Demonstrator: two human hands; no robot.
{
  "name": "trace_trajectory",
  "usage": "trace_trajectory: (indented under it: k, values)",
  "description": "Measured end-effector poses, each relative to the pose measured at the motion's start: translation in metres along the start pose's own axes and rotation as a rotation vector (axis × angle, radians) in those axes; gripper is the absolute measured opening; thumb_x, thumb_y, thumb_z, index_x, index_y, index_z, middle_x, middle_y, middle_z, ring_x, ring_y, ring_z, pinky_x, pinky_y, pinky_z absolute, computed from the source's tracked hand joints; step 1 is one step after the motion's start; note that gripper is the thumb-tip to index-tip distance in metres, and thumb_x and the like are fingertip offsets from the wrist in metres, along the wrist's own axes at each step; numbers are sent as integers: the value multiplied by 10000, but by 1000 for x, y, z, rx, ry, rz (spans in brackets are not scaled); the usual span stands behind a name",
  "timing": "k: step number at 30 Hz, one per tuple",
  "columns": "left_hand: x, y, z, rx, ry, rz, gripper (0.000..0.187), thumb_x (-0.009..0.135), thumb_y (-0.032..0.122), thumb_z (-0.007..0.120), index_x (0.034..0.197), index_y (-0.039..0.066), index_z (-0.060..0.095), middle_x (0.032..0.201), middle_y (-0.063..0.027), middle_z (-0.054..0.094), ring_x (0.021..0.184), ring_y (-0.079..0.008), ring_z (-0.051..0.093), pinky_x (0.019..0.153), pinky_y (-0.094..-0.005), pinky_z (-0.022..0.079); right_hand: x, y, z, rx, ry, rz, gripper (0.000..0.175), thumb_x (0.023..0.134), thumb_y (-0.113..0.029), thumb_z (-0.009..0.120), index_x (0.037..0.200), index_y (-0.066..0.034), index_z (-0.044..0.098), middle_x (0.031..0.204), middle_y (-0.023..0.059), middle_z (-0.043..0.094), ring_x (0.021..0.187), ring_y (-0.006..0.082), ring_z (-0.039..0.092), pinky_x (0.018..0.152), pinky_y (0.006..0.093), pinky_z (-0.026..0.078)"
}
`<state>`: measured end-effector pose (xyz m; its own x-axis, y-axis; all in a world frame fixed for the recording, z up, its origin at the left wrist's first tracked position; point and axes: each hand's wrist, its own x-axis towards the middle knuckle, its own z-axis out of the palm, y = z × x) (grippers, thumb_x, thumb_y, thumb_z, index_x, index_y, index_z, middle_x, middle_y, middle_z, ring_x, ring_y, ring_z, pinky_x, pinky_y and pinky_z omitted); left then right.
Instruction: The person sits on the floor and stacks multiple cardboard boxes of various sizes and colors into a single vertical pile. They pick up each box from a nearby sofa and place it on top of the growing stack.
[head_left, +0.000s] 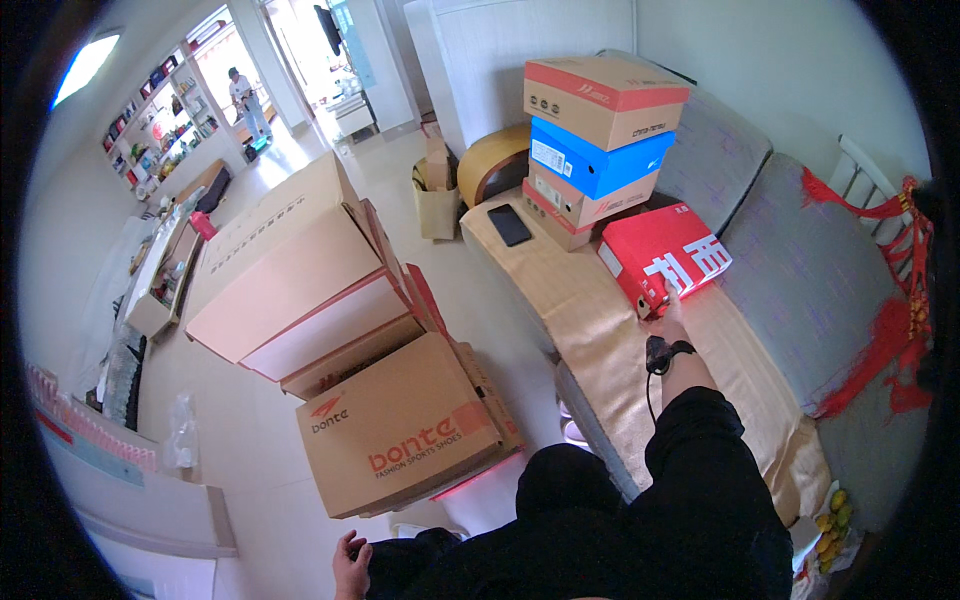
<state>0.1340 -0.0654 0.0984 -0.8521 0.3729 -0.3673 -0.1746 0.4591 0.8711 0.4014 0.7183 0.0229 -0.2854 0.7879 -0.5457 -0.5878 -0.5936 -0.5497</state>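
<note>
My right hand (670, 303) is at the near edge of a red shoe box (660, 244) with white lettering, its thumb on the lid and its other fingers hidden. The red box lies on the sofa's tan cover, right beside a stack of shoe boxes. In that stack a tan box with a red band (607, 94) tops a blue shoe box (592, 159), with more tan boxes below. My left hand (352, 564) hangs low at the bottom of the view, fingers loosely curled, holding nothing. A black device with a cable sits on my right wrist.
A black smartphone (509, 225) lies on the sofa cover (577, 315). Large cardboard cartons (397, 424) stand on the floor to the left. Behind are a waste bin (436, 210) and a curved wooden armrest (491, 161). Yellow-green fruit (831, 536) is at lower right. A person (247, 105) stands in the far doorway.
</note>
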Motion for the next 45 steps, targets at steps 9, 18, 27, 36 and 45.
trace_trajectory:
  k: [9,18,27,36,45]
  values:
    - [-3,4,2,6,-19,37,470,938,128,656,1363,23,484,1098,-97,628,983,-148,576,871,-278,501,-64,-16,-11,-186,-155,31,674,751,-692,603,1207,-197,560,1128,66,629,974,293,593,582,448,453]
    - [-17,8,1,144,72,145,371,885,151,665,1207,-19,590,1054,-147,690,974,-213,662,872,-324,517,-237,13,-35,-169,-417,38,662,865,-590,570,1368,-173,465,1282,94,595,1098,301,601,816,496,530]
    - [-54,27,-1,333,165,266,346,886,269,651,1127,21,661,1038,-151,713,982,-263,682,880,-350,523,-374,32,-1,-157,-485,199,795,860,-637,478,1470,-150,330,1433,194,445,1259,437,473,904,636,475]
    - [-61,-1,-19,287,178,317,323,891,272,650,1105,31,676,1033,-149,712,979,-258,679,885,-349,523,-467,89,58,-179,-843,401,722,882,-596,502,1449,-167,378,1425,167,474,1269,397,493,969,613,466]
    - [-52,-5,-45,273,-56,346,352,895,229,686,1180,30,630,1068,-149,704,1002,-237,673,903,-339,522,-525,152,105,-372,-814,311,958,773,-642,656,1475,-123,261,1441,219,360,1332,391,380,1055,587,383]
